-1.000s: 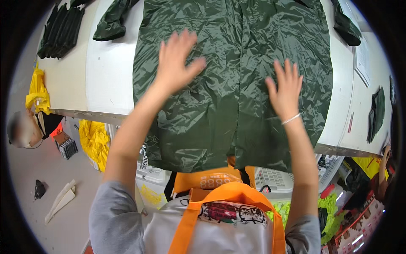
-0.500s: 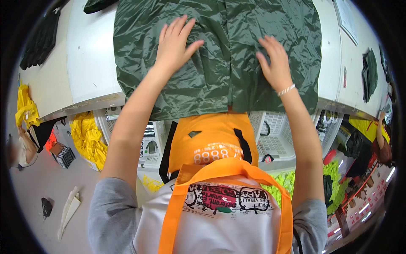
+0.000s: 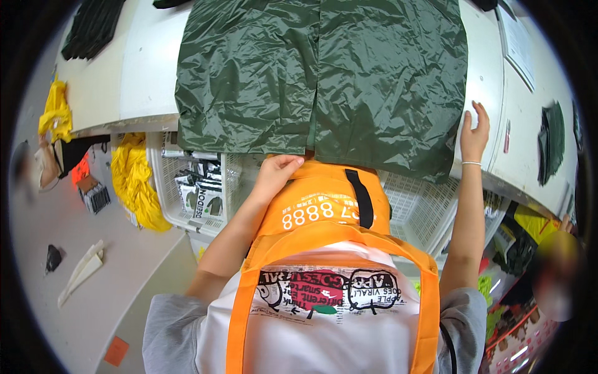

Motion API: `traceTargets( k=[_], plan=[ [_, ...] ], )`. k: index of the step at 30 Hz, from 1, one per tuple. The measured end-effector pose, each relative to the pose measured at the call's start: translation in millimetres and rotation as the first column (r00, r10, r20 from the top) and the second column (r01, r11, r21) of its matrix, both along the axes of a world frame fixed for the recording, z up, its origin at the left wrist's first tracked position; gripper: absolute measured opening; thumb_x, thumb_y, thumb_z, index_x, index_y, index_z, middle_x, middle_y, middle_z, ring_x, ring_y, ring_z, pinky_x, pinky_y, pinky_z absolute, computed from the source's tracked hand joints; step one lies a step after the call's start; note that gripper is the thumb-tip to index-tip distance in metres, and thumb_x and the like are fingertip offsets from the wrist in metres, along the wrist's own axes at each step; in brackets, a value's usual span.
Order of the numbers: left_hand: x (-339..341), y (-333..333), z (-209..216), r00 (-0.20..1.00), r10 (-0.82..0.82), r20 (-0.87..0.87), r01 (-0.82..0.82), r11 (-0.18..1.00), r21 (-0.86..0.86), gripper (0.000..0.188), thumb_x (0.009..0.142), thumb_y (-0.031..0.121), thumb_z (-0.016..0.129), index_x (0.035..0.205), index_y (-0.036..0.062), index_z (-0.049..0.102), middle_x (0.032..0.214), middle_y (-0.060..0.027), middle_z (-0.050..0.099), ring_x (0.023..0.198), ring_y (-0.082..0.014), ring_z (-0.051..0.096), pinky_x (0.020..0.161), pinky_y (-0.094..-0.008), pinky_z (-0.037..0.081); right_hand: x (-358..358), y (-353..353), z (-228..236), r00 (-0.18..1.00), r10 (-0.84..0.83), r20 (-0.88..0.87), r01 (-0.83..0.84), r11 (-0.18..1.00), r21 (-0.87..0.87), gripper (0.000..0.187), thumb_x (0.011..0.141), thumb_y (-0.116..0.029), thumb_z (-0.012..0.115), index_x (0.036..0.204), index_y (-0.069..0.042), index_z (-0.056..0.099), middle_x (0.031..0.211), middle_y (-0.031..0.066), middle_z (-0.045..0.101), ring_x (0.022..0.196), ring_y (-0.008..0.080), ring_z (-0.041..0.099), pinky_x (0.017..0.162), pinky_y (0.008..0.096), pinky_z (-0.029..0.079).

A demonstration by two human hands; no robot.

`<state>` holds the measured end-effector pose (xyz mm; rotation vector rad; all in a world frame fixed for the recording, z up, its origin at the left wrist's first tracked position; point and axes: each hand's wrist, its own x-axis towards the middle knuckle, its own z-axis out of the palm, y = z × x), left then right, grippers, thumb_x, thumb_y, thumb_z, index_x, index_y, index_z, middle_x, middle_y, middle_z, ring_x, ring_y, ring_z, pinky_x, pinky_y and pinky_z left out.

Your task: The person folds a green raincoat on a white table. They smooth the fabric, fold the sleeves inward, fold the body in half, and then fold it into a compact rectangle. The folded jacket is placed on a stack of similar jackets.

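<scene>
1 L hand [image 3: 276, 179], 1 R hand [image 3: 475, 133]; 1 spread grn cloth [image 3: 361, 81], 1 bracelet [image 3: 471, 163]

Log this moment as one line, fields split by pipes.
green fabric: spread on white table, overhanging near edge | left hand: at fabric's near hem, grip unclear | right hand: open, beside fabric's right edge

the view is bright, under cool white light that seems to come from overhead. the pale desk [image 3: 152, 68] looks nearly washed out, and small glints speckle the creases of the glossy dark green fabric [image 3: 249, 81]. dimmer patches lie below the desk toward the right. the middle is fairly crisp; a person [image 3: 557, 274] at the right is heavily blurred. fisheye distortion bows the desk's edge, and black rounds off the corners.
</scene>
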<state>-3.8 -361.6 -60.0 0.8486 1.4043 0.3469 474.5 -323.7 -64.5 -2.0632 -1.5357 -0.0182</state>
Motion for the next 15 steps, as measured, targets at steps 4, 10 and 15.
traceTargets(
  k=[4, 10, 15],
  plan=[
    [32.2, 5.2, 4.0, 0.898, 0.436, -0.052, -0.432, 0.855, -0.286, 0.038, 0.079, 0.043, 0.073, 0.084, 0.0063, 0.064, 0.081, -0.0013, 0.064, 0.071, -0.0102, 0.057, 0.067, -0.0209, 0.044, 47.8, 17.3, -18.6, 1.000, -0.011, -0.024, 0.011, 1.000, 0.001, 0.032, 0.086, -0.013, 0.060, 0.117, -0.003, 0.059, 0.123, 0.0194, 0.056, 0.118, 0.0333, 0.050, 0.100, 0.0400, 0.039],
    [57.0, -2.3, 17.4, 0.970, 0.207, -0.127, -0.217, 0.973, -0.076, 0.046, 0.085, 0.041, 0.067, 0.057, 0.0043, 0.062, 0.053, -0.0035, 0.057, 0.050, -0.0107, 0.054, 0.051, -0.0223, 0.042, 52.5, 83.4, -22.8, 0.912, -0.140, -0.386, 0.086, 0.984, -0.155, 0.073, 0.081, -0.039, 0.068, 0.130, 0.009, 0.044, 0.120, 0.0272, 0.053, 0.111, 0.0360, 0.052, 0.096, 0.0387, 0.042],
    [156.0, 90.5, 63.4, 0.988, -0.137, -0.066, 0.152, 0.929, 0.337, 0.037, 0.087, 0.033, 0.064, 0.076, -0.0020, 0.066, 0.067, -0.0044, 0.064, 0.064, -0.0103, 0.059, 0.060, -0.0237, 0.045, -15.8, 123.1, -20.8, 0.949, -0.005, -0.316, -0.104, 0.940, -0.326, 0.055, 0.084, -0.009, 0.050, 0.135, 0.003, 0.036, 0.112, 0.0271, 0.056, 0.099, 0.0428, 0.056, 0.086, 0.0457, 0.046]
  ],
)
